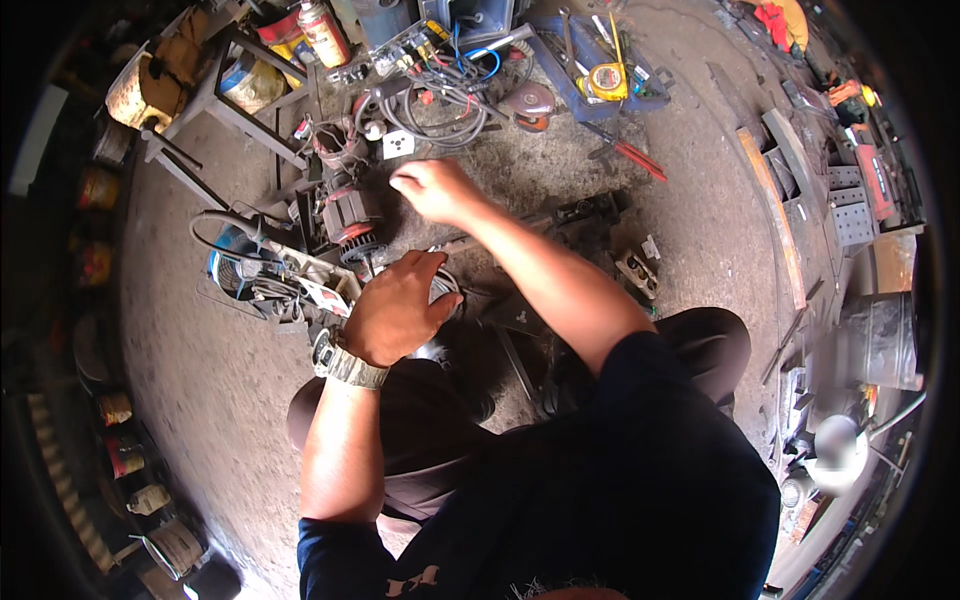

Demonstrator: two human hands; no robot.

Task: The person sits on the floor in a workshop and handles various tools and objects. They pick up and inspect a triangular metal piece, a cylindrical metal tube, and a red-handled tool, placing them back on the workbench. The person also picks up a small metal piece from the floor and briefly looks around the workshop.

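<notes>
My left hand (392, 312), with a watch (350, 368) on its wrist, hovers palm down, its thumb apart from the fingers. Nothing shows in its grasp, though the palm side is hidden. Just beyond it lies a power tool's motor part (352, 212), dark and reddish, with a black fan wheel (360, 247) and a thin shaft pointing toward that hand. My right hand (437, 190) is farther forward, fingers curled in; whatever they hold, if anything, is hidden. Past its knuckles sits a white square plate with holes (398, 144). A reddish open motor housing (338, 147) stands beyond the motor part.
Coiled grey cable (440, 125) and cutting discs (530, 99) lie ahead. A blue tray (565, 82) carries a yellow tape measure (606, 82). Red-handled pliers (638, 158) rest on the floor. A metal frame (250, 130) and a blue grinder-like tool (235, 255) are at left; metal bars (772, 215) lie right.
</notes>
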